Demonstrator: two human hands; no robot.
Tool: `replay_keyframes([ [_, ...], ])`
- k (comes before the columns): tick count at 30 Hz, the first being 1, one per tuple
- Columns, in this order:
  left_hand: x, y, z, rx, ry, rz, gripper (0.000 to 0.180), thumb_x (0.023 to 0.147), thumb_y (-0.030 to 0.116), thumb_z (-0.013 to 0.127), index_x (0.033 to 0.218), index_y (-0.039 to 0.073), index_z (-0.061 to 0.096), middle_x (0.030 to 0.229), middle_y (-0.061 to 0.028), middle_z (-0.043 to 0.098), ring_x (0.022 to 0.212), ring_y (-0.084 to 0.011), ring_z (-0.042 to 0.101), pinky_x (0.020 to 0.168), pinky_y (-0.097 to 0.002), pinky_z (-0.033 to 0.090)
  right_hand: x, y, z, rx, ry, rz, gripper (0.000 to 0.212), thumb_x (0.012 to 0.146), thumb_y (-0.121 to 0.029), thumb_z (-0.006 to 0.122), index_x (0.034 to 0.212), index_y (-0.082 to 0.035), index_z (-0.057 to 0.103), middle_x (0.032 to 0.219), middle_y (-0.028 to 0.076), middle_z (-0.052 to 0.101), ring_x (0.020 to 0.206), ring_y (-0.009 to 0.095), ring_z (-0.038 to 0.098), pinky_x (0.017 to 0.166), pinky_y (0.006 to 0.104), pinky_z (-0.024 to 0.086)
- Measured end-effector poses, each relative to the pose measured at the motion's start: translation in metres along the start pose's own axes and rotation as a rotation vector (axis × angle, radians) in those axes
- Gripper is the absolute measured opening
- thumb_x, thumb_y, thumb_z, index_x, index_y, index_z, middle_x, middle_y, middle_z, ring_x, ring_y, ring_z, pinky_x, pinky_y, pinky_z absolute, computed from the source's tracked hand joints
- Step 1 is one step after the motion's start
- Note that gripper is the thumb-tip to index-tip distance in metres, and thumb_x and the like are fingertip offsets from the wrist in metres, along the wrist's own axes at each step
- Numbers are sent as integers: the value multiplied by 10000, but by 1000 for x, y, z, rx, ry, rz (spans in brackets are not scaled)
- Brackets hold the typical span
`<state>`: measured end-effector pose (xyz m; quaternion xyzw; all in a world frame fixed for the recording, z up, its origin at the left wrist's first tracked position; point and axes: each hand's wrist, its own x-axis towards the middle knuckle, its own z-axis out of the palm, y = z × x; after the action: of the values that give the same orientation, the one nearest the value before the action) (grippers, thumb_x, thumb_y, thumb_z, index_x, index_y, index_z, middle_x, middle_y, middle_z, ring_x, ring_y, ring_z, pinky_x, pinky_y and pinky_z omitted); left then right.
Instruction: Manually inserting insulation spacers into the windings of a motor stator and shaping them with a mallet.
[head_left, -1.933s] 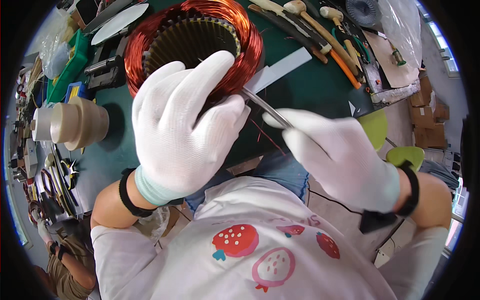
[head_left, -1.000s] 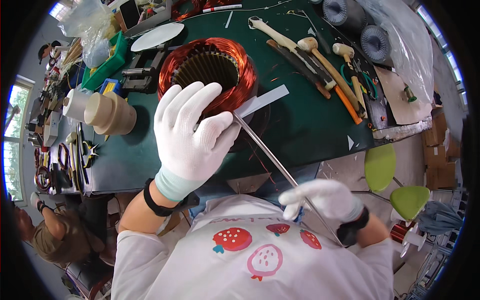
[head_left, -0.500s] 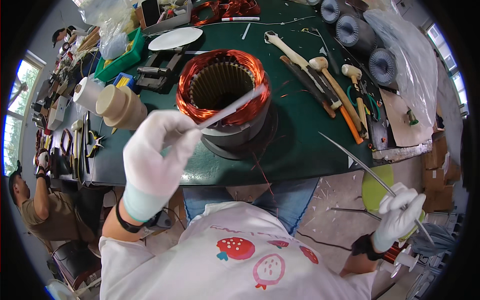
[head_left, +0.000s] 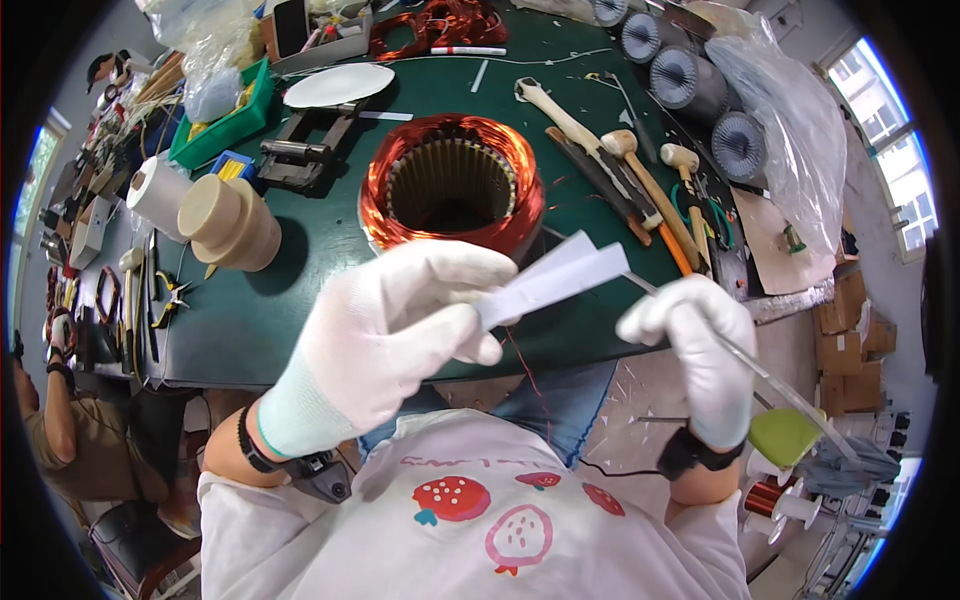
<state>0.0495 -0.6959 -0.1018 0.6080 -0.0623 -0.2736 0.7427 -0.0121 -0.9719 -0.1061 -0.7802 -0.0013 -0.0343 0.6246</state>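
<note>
My left hand [head_left: 375, 335], in a white glove, pinches a folded white strip [head_left: 565, 278] that looks like insulating paper. Its two layers fan apart at the far end. To the right, my gloved right hand [head_left: 695, 335] is closed around a long thin metal rod [head_left: 775, 380]. The rod's upper end lies close to the strip's free end; whether they touch, I cannot tell. Just beyond my left hand stands a motor stator [head_left: 528, 190] with copper windings around its top rim and slots lining its bore. My left hand hides part of its lower front.
On the green table [head_left: 300, 340], a cream stepped cylinder [head_left: 245, 225], a thread cone [head_left: 160, 195] and a metal fixture [head_left: 305, 150] stand left. Mallets [head_left: 655, 175] and wooden sticks lie right, near finned cylinders [head_left: 738, 145]. A co-worker [head_left: 85, 430] sits at far left.
My left hand has moved right and nearer, turning the strip so its layers show. My right hand has come up and left with the rod, toward the strip. The view has shifted slightly.
</note>
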Motion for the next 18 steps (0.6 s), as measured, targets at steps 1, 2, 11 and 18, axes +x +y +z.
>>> replay_keyframes([
  [1,2,-1,5,-1,-21,-28,364,957,-72,560,1319,-58,597,1121,-143,713,890,-165,725,833,-297,592,-1,-3,10,77,-12,55,117,945,-81,679,1016,5,710,943,50,732,828,87,647,770,247,511],
  [2,3,-1,10,-3,-42,-56,366,962,-71,548,1324,-55,601,1132,-136,709,896,-156,721,839,-296,591,-1,-5,15,155,-24,111,169,895,-38,733,1056,6,707,976,33,730,845,79,645,788,248,515],
  [11,20,-22,41,429,-266,200,336,949,-15,554,1268,-14,657,1089,-127,727,900,-172,716,847,-299,572,-4,13,15,59,102,-73,38,893,11,761,917,-17,750,887,12,709,776,43,631,702,221,512],
  [18,33,-20,58,807,-260,311,182,949,86,676,1105,15,739,979,-91,727,829,-190,710,771,-297,552,-9,23,12,37,138,-52,69,850,16,797,870,-31,750,867,6,711,760,37,627,702,216,508],
])
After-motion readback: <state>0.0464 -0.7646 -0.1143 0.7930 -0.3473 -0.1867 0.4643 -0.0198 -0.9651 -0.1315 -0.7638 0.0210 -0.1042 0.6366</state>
